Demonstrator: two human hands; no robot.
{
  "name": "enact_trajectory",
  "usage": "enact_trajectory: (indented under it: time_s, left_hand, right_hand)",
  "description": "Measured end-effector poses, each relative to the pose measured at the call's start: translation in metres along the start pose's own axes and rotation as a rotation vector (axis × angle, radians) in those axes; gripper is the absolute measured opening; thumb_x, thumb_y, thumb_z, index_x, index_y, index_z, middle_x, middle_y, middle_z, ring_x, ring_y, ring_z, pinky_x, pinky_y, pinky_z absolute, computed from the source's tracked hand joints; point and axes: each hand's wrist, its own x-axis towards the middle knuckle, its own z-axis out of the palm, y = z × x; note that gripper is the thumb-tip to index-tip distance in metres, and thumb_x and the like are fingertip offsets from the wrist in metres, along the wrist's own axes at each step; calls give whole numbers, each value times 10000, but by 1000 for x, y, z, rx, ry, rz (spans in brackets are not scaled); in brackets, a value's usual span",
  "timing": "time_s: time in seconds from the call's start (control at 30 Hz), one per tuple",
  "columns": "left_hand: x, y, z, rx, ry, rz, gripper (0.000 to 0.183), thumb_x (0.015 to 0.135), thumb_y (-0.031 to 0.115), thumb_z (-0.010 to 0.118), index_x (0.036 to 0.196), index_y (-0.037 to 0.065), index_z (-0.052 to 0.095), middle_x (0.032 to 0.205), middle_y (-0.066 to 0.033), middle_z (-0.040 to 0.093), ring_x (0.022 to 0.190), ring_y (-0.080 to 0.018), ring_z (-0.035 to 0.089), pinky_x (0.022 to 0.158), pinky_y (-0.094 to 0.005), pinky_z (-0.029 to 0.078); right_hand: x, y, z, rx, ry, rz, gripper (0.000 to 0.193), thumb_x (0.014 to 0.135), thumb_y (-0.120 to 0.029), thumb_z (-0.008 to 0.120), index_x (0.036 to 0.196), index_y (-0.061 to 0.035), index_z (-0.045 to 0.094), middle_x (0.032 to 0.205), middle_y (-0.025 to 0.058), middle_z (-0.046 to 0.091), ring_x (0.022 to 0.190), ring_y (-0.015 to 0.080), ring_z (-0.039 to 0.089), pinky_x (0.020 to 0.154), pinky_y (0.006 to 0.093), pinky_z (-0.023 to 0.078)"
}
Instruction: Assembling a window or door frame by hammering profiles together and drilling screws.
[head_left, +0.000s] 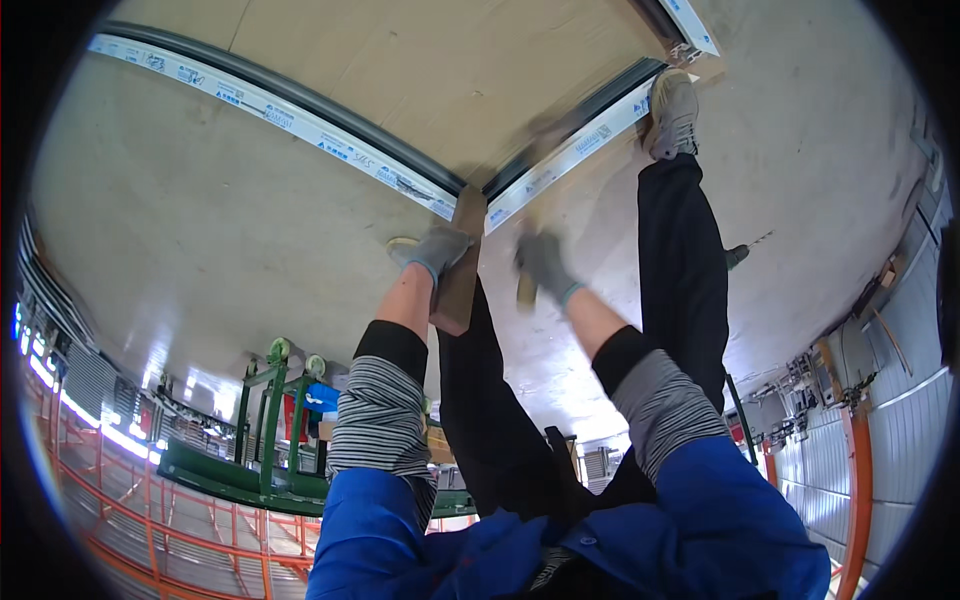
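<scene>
My left hand, in a grey glove, is closed around a long brown wooden block. The block's far end rests against the corner where two frame profiles meet. A dark left profile and right profile, both with printed white-and-blue film along their edges, border a large tan board. Right of the block, my gloved right hand is smeared by motion, closed on a tool. A tan end of that tool shows below the fist; its kind is too blurred to tell.
My shoe stands by the right profile, near another frame corner. A drill-like tool with a long bit lies on the grey floor. Behind at left is a green wheeled cart; orange railings stand farther off.
</scene>
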Motion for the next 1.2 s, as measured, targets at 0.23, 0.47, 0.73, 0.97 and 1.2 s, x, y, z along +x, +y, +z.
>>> enact_trajectory:
  time_s: [0.23,0.47,0.73,0.97,1.2]
  left_hand:
    - [-25,-77,-2,-105,49,-103,582,899,398,669,1257,-60,637,1130,-198,708,994,-300,689,869,-400,527]
    - [-15,-73,-8,-284,-2,-110,541,898,382,685,1198,-67,670,1081,-150,715,894,-238,675,826,-376,527]
    - [-19,-30,-2,49,11,-80,540,883,389,680,1189,-56,679,1116,-194,714,982,-317,697,866,-396,528]
    - [-26,-70,-1,-147,45,-179,580,865,393,685,1236,-52,657,1129,-199,711,1004,-301,697,868,-393,529]
    - [-40,-39,-13,-66,6,-157,628,817,406,647,1251,-49,653,1274,-248,657,1202,-367,630,1002,-398,484]
  right_hand:
    - [-98,-66,-66,523,-1038,575,185,896,-183,663,888,-24,568,668,62,569,481,179,571,435,355,482]
    - [-82,-72,-67,659,-867,556,231,925,-245,676,931,-42,567,680,50,574,500,155,567,448,336,485]
    - [-111,-34,-49,454,-1219,681,243,926,-265,696,972,-42,613,694,55,587,505,168,555,453,350,475]
    - [52,-140,-141,761,-554,211,287,950,-357,638,838,-93,625,638,38,560,464,149,521,444,325,454]
    - [-65,-82,-69,835,-294,139,341,1029,-316,504,778,-103,593,594,24,547,494,180,531,472,336,464]
